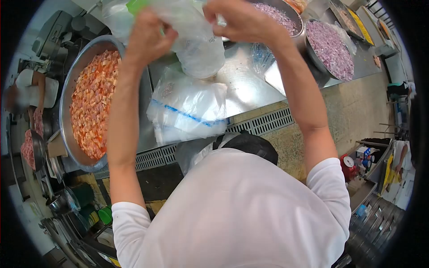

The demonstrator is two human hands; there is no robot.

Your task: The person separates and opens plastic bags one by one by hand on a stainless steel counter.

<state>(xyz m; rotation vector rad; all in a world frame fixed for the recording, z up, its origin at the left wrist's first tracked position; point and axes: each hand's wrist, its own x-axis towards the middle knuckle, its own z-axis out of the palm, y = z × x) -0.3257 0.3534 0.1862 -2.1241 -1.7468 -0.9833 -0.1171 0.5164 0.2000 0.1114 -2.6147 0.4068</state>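
My left hand (151, 36), slightly blurred, is closed on the edge of a clear plastic bag (190, 29) near the top of the view. Across from it, my right hand (237, 21) pinches the other side of the same bag. Below the hands, a filled-looking clear bag (202, 60) rests on the metal table (243, 85). A stack of flat clear bags with a blue stripe (187, 109) lies at the table's near edge. Left of my left forearm stands a large metal bowl (67, 96) of diced, orange-red seasoned meat (93, 105).
Two metal bowls of chopped purple onion (330, 51) (279, 18) stand at the right. Crumpled clear plastic (262, 58) lies between them and the bags. A co-worker (38, 91) is at far left by a bowl of meat (29, 149). A floor drain grate (272, 123) runs below the table.
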